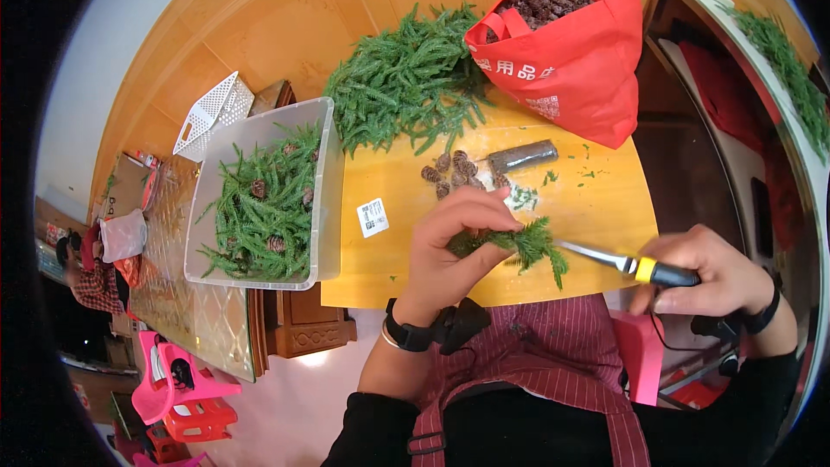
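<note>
My left hand (462, 238) is closed around a green artificial pine sprig (538, 246), its needles sticking out past my fingertips. Part of the sprig is hidden in the palm. Gripped in my right hand (713, 272) is a tool (661, 272) with a black-and-yellow handle and a slim metal shaft. Its metal end points left, close to the sprig; whether it touches cannot be told. Just beyond my left hand lie several small pine cones (462, 169) and a dark cylinder in clear wrapping (523, 156). The yellow table (389, 268) is under both hands.
Left stands a clear plastic bin (327, 199) of pine sprigs and cones. A pile of green sprigs (406, 78) lies at the back beside a red bag (596, 60) full of cones. A white label (373, 218), a white basket (216, 112) and pink chairs (177, 376) are also around.
</note>
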A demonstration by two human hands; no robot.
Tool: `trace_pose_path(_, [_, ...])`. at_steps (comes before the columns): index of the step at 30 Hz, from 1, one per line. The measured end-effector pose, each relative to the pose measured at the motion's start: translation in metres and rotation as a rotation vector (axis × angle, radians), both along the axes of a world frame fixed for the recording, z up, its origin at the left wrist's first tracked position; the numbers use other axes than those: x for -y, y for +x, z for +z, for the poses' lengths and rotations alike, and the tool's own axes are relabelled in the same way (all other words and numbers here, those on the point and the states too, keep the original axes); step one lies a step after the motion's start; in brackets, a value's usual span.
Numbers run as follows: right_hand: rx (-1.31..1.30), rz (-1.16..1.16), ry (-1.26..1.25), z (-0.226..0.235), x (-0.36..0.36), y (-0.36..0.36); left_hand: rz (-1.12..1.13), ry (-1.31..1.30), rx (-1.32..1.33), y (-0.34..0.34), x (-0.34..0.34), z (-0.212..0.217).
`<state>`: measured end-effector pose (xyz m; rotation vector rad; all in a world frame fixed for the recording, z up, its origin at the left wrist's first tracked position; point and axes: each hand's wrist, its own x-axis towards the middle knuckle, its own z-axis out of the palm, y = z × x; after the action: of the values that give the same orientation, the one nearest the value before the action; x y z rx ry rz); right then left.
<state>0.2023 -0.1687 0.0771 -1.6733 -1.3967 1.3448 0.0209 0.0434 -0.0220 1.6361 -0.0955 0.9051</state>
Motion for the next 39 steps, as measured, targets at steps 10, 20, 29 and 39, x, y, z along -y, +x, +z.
trace_pose_path(10, [0.918, -0.042, 0.688, -0.009, -0.014, -0.013, -0.064, -0.254, -0.039, 0.006, 0.011, -0.006])
trace_pose_path(20, [0.913, -0.042, 0.677, -0.018, -0.020, -0.014, 0.036, -0.229, -0.076, 0.007, 0.012, -0.003])
trace_pose_path(29, [0.912, -0.056, 0.712, -0.027, -0.020, -0.013, 0.086, -0.204, -0.054, 0.008, 0.010, -0.006])
trace_pose_path(39, [0.960, -0.038, 0.694, -0.027, -0.018, -0.014, 0.038, -0.259, -0.113, 0.008, 0.011, -0.004])
